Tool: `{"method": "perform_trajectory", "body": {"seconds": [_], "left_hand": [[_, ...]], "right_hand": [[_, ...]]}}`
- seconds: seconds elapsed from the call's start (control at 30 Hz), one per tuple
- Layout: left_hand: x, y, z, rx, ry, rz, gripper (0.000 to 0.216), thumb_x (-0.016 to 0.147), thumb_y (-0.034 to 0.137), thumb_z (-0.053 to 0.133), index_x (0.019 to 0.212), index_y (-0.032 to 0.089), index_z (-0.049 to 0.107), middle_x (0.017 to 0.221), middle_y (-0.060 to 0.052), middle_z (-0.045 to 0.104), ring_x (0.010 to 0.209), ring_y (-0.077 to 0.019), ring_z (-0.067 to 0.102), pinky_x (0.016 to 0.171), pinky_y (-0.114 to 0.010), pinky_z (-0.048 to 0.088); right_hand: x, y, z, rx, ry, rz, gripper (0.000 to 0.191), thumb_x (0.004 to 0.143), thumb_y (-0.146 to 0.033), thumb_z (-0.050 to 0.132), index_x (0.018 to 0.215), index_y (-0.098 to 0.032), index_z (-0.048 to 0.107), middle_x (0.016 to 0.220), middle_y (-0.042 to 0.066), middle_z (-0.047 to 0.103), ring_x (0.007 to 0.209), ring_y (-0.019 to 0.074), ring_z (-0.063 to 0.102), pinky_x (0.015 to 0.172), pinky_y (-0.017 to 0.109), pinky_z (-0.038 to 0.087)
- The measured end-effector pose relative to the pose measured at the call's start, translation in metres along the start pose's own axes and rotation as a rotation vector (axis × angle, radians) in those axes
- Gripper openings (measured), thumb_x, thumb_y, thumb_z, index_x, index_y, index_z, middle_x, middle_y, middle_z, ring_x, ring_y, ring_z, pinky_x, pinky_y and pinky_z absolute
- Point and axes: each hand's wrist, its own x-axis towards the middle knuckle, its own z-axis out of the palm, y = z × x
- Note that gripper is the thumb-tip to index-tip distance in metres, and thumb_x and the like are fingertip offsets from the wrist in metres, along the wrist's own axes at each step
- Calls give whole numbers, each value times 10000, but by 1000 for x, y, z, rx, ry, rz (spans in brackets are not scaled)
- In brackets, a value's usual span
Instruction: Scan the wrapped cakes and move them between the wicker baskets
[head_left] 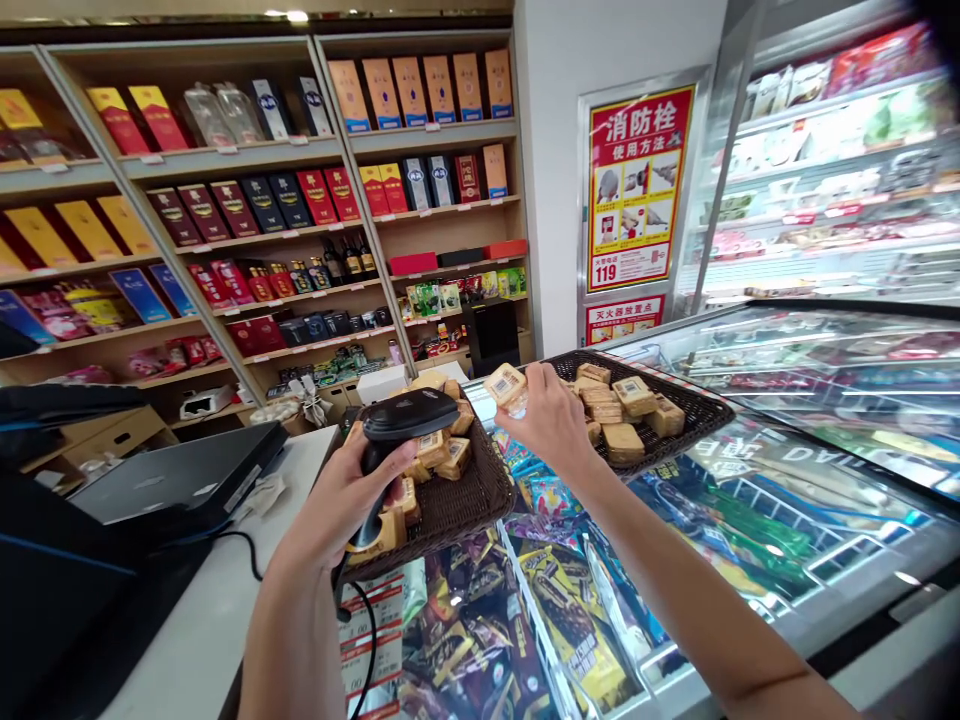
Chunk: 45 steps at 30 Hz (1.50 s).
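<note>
Pinching a barcode-labelled packet mid-frame, the right hand is hovering — the left hand is gripping a barcode scanner.

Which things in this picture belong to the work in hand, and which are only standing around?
Seemingly part of the work:
scanner, in the left hand
labelled packet, in the right hand
left basket and right basket, both holding similar packets

Apparently only around:
red wall poster
orange shelf boxes
yellow packs below the baskets
</note>
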Motion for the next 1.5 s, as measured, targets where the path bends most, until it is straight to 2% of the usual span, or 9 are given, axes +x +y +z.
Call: {"method": "perform_trajectory", "body": {"seconds": [0.33, 0.47, 0.6, 0.8, 0.93, 1.1, 1.27, 1.4, 1.5], "left_hand": [[3, -3, -3, 3, 70, -15, 540, 652, 673, 766, 733, 200, 517, 505, 20, 571, 449, -109, 456, 407, -178, 303], [6, -4, -3, 23, 70, -8, 541, 654, 687, 753, 715, 194, 539, 501, 10, 572, 440, -117, 466, 398, -191, 322], [10, -7, -9, 33, 59, -35, 538, 644, 675, 769, 709, 194, 535, 510, 10, 581, 438, -115, 478, 386, -189, 335], [8, -13, -27, 52, 118, -13, 514, 695, 661, 749, 815, 202, 552, 559, 17, 602, 507, -136, 545, 436, -198, 371], [5, -16, -38, 81, 224, 16, 494, 734, 650, 729, 815, 203, 534, 558, 23, 591, 521, -127, 543, 489, -210, 384], [-2, -13, -42, 61, 267, 6, 501, 732, 660, 721, 810, 209, 518, 578, 30, 567, 531, -131, 552, 502, -227, 394], [-7, -10, -40, 12, 222, 57, 486, 739, 643, 725, 831, 202, 540, 587, 34, 564, 537, -129, 554, 518, -233, 404], [-5, -12, -38, 20, 200, 65, 500, 727, 649, 733, 827, 199, 540, 562, 29, 581, 533, -136, 563, 514, -232, 395], [-5, -12, -37, 33, 200, 55, 506, 719, 656, 734, 830, 198, 551, 560, 28, 585, 525, -138, 561, 501, -231, 380]], "right_hand": [[29, 128, -39, -278, -414, 611, 651, 735, -554, 712, 1174, -89, 587, 1063, 257, 658, 1047, 405, 642, 840, 492, 477], [24, 163, -49, -354, -646, 754, 476, 575, -349, 841, 972, -136, 687, 1069, 250, 676, 1074, 421, 638, 850, 540, 468], [19, 169, -44, -336, -582, 707, 216, 655, -244, 758, 845, -176, 682, 1014, 233, 680, 1033, 411, 649, 788, 564, 478], [16, 115, -31, -295, -485, 417, 184, 869, -292, 625, 907, -121, 683, 912, 239, 662, 922, 404, 663, 765, 532, 446], [-4, 27, -10, -60, -504, 57, 169, 906, -242, 599, 1035, -154, 665, 924, 168, 684, 896, 322, 664, 725, 431, 463], [-50, -93, 36, 440, -795, -268, 210, 918, -407, 617, 1040, -250, 684, 1051, 72, 707, 926, 234, 670, 738, 343, 507], [-72, -147, 71, 420, -944, -290, 240, 849, -356, 683, 964, -146, 683, 1049, 145, 698, 1026, 278, 645, 837, 339, 479], [-74, -147, 73, 548, -891, -177, 204, 767, -336, 718, 882, -175, 667, 1000, 98, 685, 969, 246, 624, 817, 327, 477], [-67, -131, 65, 765, -885, 97, 240, 740, -349, 738, 880, -193, 623, 968, 68, 678, 895, 220, 634, 784, 339, 516]]}}
